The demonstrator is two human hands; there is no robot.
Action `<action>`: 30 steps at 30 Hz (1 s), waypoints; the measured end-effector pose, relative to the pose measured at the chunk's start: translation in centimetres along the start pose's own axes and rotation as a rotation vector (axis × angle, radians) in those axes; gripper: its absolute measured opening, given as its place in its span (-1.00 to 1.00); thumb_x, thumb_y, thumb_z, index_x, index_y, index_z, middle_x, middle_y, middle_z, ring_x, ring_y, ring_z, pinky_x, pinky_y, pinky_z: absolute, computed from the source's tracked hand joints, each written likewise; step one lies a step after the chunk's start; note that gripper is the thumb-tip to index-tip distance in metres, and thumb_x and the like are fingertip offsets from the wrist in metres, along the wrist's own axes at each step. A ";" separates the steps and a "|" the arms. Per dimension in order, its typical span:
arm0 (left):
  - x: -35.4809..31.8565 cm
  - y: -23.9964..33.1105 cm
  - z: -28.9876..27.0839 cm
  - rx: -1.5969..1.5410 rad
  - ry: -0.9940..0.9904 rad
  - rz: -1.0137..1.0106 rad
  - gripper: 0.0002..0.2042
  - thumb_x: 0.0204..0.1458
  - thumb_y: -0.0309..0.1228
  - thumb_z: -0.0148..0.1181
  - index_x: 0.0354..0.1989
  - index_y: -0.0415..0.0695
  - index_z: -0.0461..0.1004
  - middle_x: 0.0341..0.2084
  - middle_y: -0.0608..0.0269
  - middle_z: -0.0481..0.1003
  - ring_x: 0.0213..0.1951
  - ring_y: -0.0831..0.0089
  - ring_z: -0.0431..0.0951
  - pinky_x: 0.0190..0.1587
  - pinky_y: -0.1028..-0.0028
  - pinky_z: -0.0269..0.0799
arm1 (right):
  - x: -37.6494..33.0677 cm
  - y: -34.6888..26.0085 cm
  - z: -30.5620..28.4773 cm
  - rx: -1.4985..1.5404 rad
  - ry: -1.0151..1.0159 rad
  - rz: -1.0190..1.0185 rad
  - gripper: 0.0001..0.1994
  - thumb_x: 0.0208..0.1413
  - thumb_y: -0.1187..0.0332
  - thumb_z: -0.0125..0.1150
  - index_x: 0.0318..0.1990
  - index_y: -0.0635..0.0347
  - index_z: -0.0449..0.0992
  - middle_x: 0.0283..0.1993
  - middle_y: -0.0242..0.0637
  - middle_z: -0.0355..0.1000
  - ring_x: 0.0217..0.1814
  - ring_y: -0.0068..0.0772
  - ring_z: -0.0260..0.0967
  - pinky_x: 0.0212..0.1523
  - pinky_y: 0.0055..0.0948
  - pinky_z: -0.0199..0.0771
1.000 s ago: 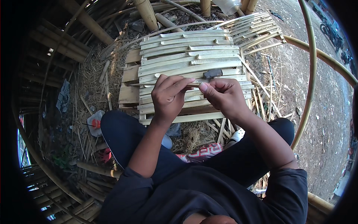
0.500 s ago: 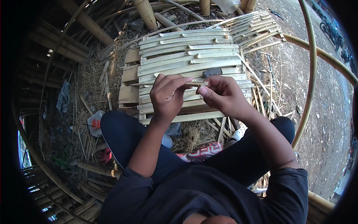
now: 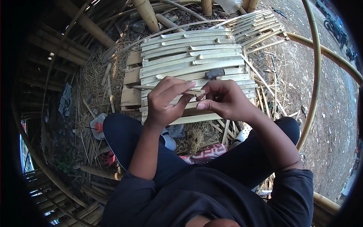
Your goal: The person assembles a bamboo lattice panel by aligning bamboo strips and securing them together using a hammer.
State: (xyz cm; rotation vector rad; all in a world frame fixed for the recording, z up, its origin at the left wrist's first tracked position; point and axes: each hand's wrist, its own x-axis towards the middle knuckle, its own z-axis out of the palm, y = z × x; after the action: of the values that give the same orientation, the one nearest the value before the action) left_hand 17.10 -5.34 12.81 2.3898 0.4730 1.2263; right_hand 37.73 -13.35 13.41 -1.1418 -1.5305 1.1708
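Note:
My left hand (image 3: 166, 101) is closed round a thin bamboo strip (image 3: 197, 91), pinching it near its right end between thumb and fingers. The strip's other end sticks out to the left of the hand. Close to the right end, my right hand (image 3: 224, 100) is curled with thumb and index finger drawn together; anything between them is too small to make out. Both hands are above a slatted bamboo panel (image 3: 159, 70) in front of me. A hammer (image 3: 214, 73) with a dark block head lies on the slats just beyond my right hand; its handle is mostly hidden.
A smaller slatted piece (image 3: 257, 24) adjoins the panel at the far right. Bamboo poles (image 3: 145, 15) rise behind it, and a curved pole (image 3: 315, 75) arches at the right. Loose strips and straw (image 3: 196, 137) litter the ground. A plastic bag (image 3: 98, 125) with something orange lies at left.
My right thumb has come off the strip's end and dropped lower, with the fingers now just beside it. My left hand has shifted slightly left with the strip.

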 end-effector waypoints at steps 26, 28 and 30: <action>-0.6 0.2 -2.3 -0.468 -0.217 -0.174 -0.64 -0.22 -0.69 0.50 -0.22 -0.22 0.51 -0.30 0.25 0.54 -0.26 0.48 0.65 -0.23 0.48 0.69 | 0.0 -0.6 0.8 -0.277 0.072 -0.238 -0.67 -0.08 0.27 0.61 -0.20 0.19 0.63 -0.61 -0.49 0.36 -0.59 -0.67 0.22 -0.52 -0.55 0.24; -1.0 -0.2 -2.1 -0.512 -0.164 -0.211 -0.63 -0.23 -0.67 0.52 -0.22 -0.22 0.51 -0.29 0.25 0.54 -0.24 0.49 0.63 -0.21 0.46 0.69 | 0.0 -0.6 0.8 -0.287 0.063 -0.250 -0.67 -0.07 0.27 0.60 -0.21 0.19 0.63 -0.60 -0.46 0.39 -0.59 -0.63 0.27 -0.51 -0.52 0.28; -1.2 -0.4 -1.9 -0.532 -0.151 -0.222 -0.63 -0.23 -0.67 0.52 -0.21 -0.23 0.51 -0.29 0.23 0.54 -0.24 0.49 0.63 -0.20 0.46 0.69 | -0.1 -0.8 1.1 -0.286 0.013 -0.280 -0.68 -0.06 0.25 0.59 -0.22 0.21 0.63 -0.57 -0.39 0.47 -0.57 -0.55 0.38 -0.51 -0.50 0.32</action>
State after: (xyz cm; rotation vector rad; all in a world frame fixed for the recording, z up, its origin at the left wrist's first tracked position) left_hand 14.87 -5.12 12.77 1.9014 0.3063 0.9235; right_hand 36.61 -13.73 14.00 -1.0703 -1.8219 0.7731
